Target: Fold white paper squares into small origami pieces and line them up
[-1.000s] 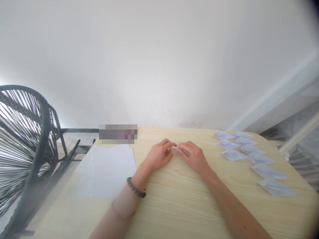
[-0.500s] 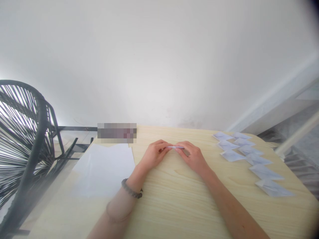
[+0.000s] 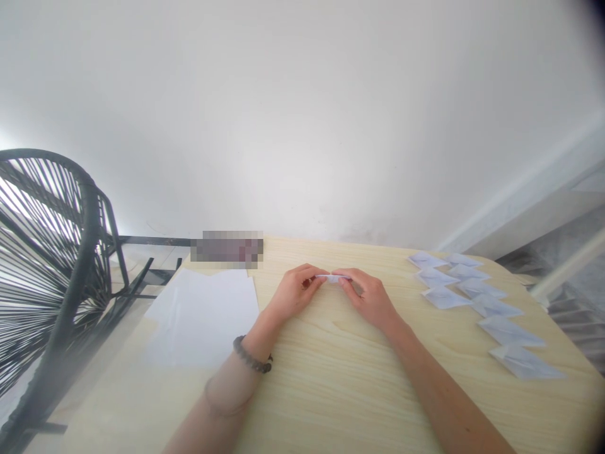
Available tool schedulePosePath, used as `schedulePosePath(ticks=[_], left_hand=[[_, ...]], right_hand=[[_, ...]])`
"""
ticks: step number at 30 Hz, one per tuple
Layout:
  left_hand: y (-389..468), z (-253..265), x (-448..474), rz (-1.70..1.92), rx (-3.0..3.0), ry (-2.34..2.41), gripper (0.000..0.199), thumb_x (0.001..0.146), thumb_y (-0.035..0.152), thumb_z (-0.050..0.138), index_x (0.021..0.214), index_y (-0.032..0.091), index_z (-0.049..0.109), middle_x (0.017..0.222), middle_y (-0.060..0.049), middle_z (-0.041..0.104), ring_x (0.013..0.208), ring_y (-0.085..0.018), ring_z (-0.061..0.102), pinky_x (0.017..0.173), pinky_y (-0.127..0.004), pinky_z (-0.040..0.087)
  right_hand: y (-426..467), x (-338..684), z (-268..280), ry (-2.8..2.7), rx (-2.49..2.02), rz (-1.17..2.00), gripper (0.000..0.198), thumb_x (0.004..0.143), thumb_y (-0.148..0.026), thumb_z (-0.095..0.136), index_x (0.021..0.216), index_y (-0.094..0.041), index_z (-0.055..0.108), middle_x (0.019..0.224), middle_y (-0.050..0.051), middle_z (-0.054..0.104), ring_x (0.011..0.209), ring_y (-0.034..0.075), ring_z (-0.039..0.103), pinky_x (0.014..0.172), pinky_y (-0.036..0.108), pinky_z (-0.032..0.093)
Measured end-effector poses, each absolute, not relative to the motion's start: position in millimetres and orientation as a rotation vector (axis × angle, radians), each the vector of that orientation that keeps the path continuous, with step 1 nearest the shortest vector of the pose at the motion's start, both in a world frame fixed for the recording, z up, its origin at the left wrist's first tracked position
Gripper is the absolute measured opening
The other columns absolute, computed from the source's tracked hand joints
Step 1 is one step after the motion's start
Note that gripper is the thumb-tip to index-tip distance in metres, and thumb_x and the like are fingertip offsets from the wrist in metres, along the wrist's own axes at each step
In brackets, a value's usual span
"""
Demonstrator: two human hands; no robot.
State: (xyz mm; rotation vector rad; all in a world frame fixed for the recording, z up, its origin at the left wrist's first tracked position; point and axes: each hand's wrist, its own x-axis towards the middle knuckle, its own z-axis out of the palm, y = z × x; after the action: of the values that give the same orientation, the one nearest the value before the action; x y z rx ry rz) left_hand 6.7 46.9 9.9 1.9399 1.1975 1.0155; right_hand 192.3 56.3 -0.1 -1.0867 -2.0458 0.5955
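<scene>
A small folded piece of white paper [image 3: 333, 279] is stretched between both hands above the middle of the table. My left hand [image 3: 299, 291], with a dark beaded bracelet on the wrist, pinches its left end between thumb and fingers. At the opposite end my right hand [image 3: 367, 296] grips the paper the same way. Only a thin strip shows between the fingertips; the fingers hide the rest of the fold.
Folded white paper boats [image 3: 501, 329] stand in two rows at the right of the wooden table [image 3: 331, 391]. Flat white sheets [image 3: 203, 318] lie at the left, below a pixelated patch. A black corded chair [image 3: 87, 252] stands beyond the left edge, and a white wall rises behind.
Slightly more of the folded paper's near face shows between the fingertips. Both hands keep their grip in nearly the same place. The whole view has shifted a little.
</scene>
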Motion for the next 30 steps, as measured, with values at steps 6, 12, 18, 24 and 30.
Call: schedulePosePath(ticks=[6, 12, 18, 24, 30], left_hand=[[46.2, 11.1, 7.4, 1.015, 1.924, 1.147, 0.022, 0.082, 0.029, 0.046, 0.092, 0.018, 0.063, 0.091, -0.005, 0.062, 0.079, -0.013, 0.056, 0.064, -0.022, 0.044], [44.6, 11.0, 8.4, 1.013, 1.915, 1.160, 0.019, 0.082, 0.027, 0.046, 0.085, 0.018, 0.062, 0.084, -0.004, 0.063, 0.076, -0.012, 0.056, 0.065, -0.022, 0.043], [43.4, 10.8, 10.4, 1.023, 1.951, 1.183, 0.014, 0.080, 0.023, 0.048, 0.082, 0.016, 0.060, 0.083, -0.004, 0.062, 0.077, -0.013, 0.056, 0.071, -0.023, 0.043], [42.0, 11.5, 10.5, 1.008, 1.974, 1.242, 0.011, 0.078, 0.022, 0.049, 0.080, 0.016, 0.057, 0.081, -0.003, 0.062, 0.076, -0.013, 0.056, 0.070, -0.023, 0.042], [40.9, 11.7, 9.9, 0.983, 1.985, 1.198, 0.013, 0.080, 0.024, 0.047, 0.082, 0.017, 0.058, 0.083, -0.003, 0.062, 0.077, -0.013, 0.056, 0.070, -0.023, 0.043]], right_hand=[[56.7, 192.7, -1.7, -2.079, -1.097, 0.565, 0.020, 0.084, -0.029, 0.043, 0.088, -0.021, 0.061, 0.086, 0.002, 0.065, 0.081, 0.014, 0.060, 0.074, 0.025, 0.047], [54.2, 190.7, -1.4, -2.017, -1.157, 0.522, 0.020, 0.080, -0.036, 0.049, 0.081, -0.021, 0.063, 0.076, 0.000, 0.066, 0.067, 0.012, 0.061, 0.062, 0.021, 0.048], [51.4, 191.5, 3.9, -1.970, -1.225, 0.668, 0.020, 0.079, -0.035, 0.050, 0.078, -0.021, 0.064, 0.071, -0.001, 0.066, 0.065, 0.012, 0.060, 0.055, 0.019, 0.046], [52.9, 193.1, 3.7, -1.981, -1.226, 0.754, 0.021, 0.079, -0.035, 0.049, 0.083, -0.021, 0.064, 0.076, 0.000, 0.067, 0.069, 0.013, 0.061, 0.061, 0.021, 0.047], [51.5, 190.7, 2.1, -2.036, -1.147, 0.717, 0.022, 0.082, -0.033, 0.045, 0.083, -0.021, 0.063, 0.072, 0.001, 0.066, 0.066, 0.014, 0.061, 0.056, 0.022, 0.048]])
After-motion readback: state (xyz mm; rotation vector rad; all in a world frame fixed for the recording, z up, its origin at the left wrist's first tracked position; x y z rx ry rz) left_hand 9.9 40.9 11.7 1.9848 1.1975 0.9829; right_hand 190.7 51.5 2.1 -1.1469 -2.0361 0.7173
